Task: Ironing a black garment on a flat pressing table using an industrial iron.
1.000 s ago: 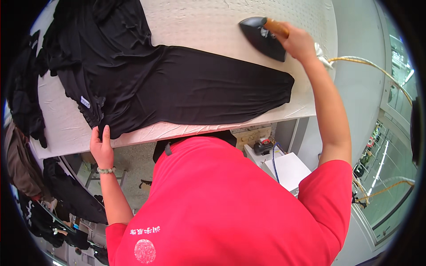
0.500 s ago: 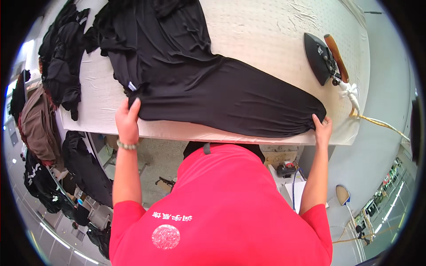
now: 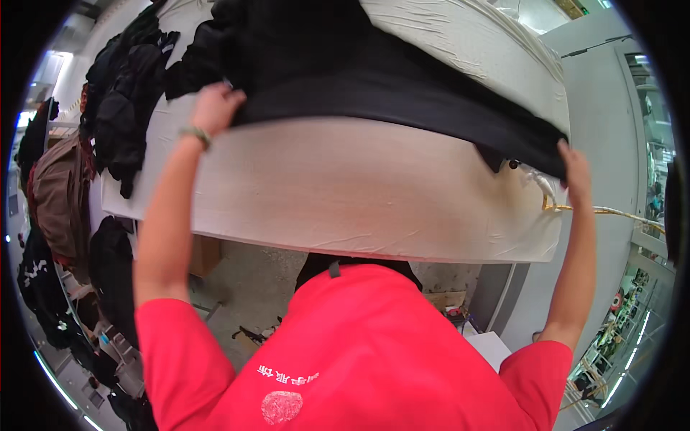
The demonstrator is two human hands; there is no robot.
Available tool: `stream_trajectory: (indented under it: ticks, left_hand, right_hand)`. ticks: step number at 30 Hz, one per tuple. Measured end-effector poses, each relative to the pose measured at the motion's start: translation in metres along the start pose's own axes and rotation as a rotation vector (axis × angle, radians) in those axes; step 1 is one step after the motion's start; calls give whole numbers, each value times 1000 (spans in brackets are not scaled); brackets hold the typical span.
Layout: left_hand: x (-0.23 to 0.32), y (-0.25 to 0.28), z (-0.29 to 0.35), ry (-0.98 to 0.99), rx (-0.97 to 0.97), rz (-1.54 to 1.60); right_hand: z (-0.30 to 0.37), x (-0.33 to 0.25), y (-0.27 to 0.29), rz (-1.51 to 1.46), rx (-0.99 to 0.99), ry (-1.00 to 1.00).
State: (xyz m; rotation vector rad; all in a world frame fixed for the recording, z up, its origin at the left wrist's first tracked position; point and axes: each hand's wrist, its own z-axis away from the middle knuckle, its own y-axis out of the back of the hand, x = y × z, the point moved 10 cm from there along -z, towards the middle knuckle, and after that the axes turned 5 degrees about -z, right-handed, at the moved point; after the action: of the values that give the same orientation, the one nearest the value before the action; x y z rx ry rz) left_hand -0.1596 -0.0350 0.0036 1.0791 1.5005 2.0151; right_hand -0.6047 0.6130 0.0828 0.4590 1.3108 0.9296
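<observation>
A black garment [image 3: 345, 79] is stretched between my two hands above the cream-covered ironing table [image 3: 345, 194]. My left hand [image 3: 217, 108] is closed on its near left edge. At the far right, my right hand [image 3: 576, 172] grips the narrow end of the long black sleeve or leg, its fingers somewhat blurred. The cloth is smeared by motion and hangs over the iron [image 3: 493, 156], of which only the dark tip and a small knob show. The iron's handle is hidden beneath the fabric.
More black garments [image 3: 123, 108] lie heaped on the table's left side. Brown clothing [image 3: 61, 201] and other dark pieces hang on a rack at the left. A yellowish-white cord [image 3: 611, 211] runs from the iron past the right edge of the table, near a grey wall.
Both hands have lifted the garment and carried it away from me, up the table. The right part now covers most of the iron, and the table's near strip is uncovered.
</observation>
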Motion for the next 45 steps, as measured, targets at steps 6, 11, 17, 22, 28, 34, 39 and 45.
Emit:
stream_trajectory:
  ticks: [6, 11, 17, 22, 28, 34, 39, 45]
  left_hand:
    - [18, -152, 178, 275, -72, 123]
    - [51, -139, 213, 316, 176, 155]
    - [39, -140, 214, 322, 76, 115]
    - [28, -145, 229, 328, 34, 85]
    - [54, -125, 231, 232, 273, 90]
    - [35, -140, 227, 434, 101, 360]
    - [25, -145, 237, 472, 78, 389]
    - [17, -147, 231, 430, -14, 503]
  right_hand:
    - [74, 184, -46, 233, -194, -234]
    - [89, 184, -100, -39, -140, 79]
    - [67, 195, -87, 184, 19, 80]
    - [81, 210, -84, 589, 62, 40]
    - [105, 42, -87, 504, 206, 691]
    - [47, -63, -140, 526, 358, 930]
    - [-5, -58, -166, 608, 0, 481]
    - [50, -107, -204, 438, -244, 370]
